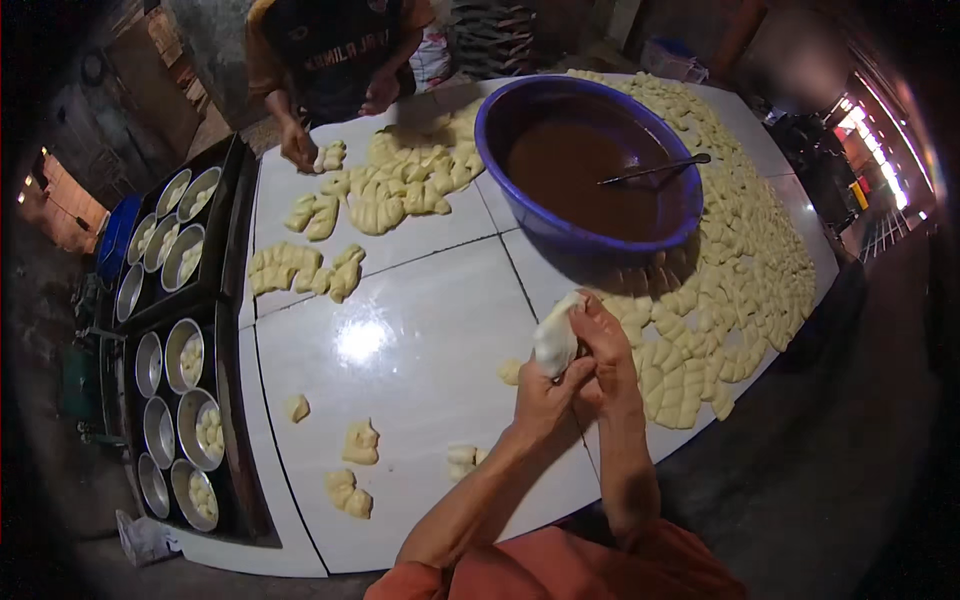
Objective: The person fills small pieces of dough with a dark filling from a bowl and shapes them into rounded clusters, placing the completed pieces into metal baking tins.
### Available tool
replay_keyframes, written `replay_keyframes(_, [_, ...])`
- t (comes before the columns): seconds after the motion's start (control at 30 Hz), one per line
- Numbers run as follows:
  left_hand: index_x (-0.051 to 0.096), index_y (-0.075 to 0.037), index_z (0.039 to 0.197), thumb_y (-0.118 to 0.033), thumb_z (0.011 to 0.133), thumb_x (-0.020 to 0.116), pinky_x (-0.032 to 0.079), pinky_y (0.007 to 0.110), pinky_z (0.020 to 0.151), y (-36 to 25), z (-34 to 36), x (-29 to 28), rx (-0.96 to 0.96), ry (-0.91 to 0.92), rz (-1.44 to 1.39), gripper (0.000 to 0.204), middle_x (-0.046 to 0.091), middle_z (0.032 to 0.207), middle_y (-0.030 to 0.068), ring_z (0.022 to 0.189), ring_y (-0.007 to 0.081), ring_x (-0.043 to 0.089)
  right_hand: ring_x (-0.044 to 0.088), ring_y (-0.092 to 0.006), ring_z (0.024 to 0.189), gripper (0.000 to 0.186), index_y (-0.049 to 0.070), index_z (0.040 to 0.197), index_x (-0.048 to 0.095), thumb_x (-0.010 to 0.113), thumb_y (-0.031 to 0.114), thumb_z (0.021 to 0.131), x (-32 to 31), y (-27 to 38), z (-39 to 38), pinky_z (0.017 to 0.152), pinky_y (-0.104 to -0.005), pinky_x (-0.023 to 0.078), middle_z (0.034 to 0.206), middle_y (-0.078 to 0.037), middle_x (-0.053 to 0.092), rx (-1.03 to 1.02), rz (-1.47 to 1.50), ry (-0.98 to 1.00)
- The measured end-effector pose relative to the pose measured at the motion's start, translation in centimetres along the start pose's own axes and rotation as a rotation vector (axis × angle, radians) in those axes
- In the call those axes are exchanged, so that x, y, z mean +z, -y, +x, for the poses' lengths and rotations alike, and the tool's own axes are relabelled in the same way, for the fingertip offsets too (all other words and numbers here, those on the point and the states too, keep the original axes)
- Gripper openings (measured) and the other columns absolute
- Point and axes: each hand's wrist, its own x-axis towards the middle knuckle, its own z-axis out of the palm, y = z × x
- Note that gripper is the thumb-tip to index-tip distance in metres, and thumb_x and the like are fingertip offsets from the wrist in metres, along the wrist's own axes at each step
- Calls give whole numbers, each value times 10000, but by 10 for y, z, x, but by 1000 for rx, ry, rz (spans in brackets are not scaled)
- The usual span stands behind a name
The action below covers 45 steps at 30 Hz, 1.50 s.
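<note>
Over the near part of the white tiled table [420,300], I hold a pale, smooth lump of dough [556,340] between both hands. My left hand [545,395] is closed around its lower end, with the thumb pressed near my other hand. My right hand [603,345] has its fingers bent over the dough's right side and upper edge. The fingers partly hide the lump. A small dough piece [510,371] lies just left of it, and another dough piece [463,461] sits beside my left forearm.
A blue-purple basin [650,243] of brown filling, with a spoon [655,170] in it, stands beyond my hands. Scored dough pieces [740,280] cover the table's right side. Black trays [262,490] at left hold round tins [200,430]. Across the table, a person's hand [298,145] touches dough.
</note>
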Motion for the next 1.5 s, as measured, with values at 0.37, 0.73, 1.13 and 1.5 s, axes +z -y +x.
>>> replay_keyframes(0.37, [537, 11, 1363, -197, 994, 631, 512, 327, 948, -52, -13, -67, -327, -162, 297, 434, 639, 1274, 166, 1103, 217, 641, 686, -297, 922, 284, 26, 1084, 662, 577, 252, 933, -49, 109, 166, 813, -418, 507, 1038, -142, 715, -97, -1610, -9])
replay_keyframes(0.73, [552, 18, 1355, -221, 986, 640, 503, 326, 957, -63, -21, -74, -471, -91, 369, 448, 667, 1231, 165, 1120, 213, 642, 657, -240, 854, 313, 18, 992, 698, 634, 305, 883, -63, 105, 198, 806, -409, 502, 926, -112, 701, 123, -1711, 226])
replay_keyframes(1.13, [515, 17, 1392, -386, 1050, 490, 487, 414, 1003, -55, 14, -44, -275, -253, -142, 529, 592, 1339, 163, 1250, 254, 567, 572, -80, 506, 152, 97, 988, 558, 651, 216, 966, 25, 24, 96, 419, -196, 425, 732, -7, 619, 153, -432, 123])
replay_keyframes(1.5, [633, 29, 1181, -170, 967, 661, 549, 291, 747, -52, -61, -114, -225, -652, -196, 294, 684, 987, 108, 842, 168, 662, 625, -204, 1075, 575, 17, 1368, 486, 750, 85, 862, 27, -91, 0, 959, -351, 539, 1205, -100, 594, -104, -916, 318])
